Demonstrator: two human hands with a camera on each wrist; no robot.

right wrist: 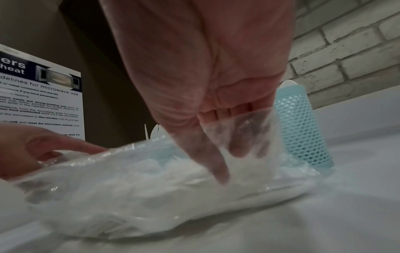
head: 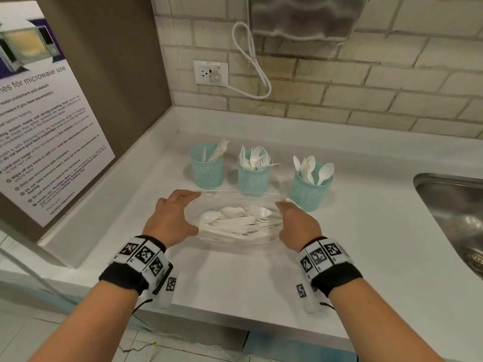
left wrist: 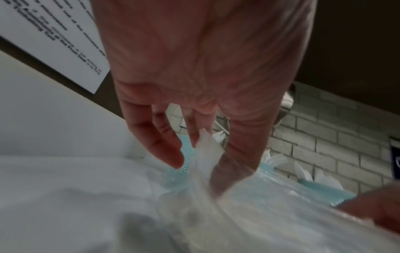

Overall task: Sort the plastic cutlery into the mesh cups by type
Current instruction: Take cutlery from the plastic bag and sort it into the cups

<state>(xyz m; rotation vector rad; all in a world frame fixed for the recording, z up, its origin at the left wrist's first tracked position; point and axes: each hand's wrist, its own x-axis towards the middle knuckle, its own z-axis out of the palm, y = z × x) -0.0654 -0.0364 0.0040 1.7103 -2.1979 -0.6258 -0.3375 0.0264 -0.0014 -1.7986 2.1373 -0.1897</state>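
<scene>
Both hands are at the clear bag (head: 236, 226) of mixed cutlery on the counter (head: 366, 231), just before the three cups (head: 253, 176). The left hand (head: 170, 218) pinches the bag's left end; the right hand (head: 298, 223) grips its right end, fingers inside the film. Judged: opening the bag. Next, draw out one piece and match its cup.

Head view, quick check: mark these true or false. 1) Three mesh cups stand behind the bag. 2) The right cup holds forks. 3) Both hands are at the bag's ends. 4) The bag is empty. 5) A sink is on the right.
1) True: three teal mesh cups stand behind the clear bag.
2) False: the right cup holds spoons; forks are in the middle one.
3) True: left hand and right hand flank it, fingers on the plastic.
4) False: white cutlery lies inside.
5) True: a steel sink.
</scene>
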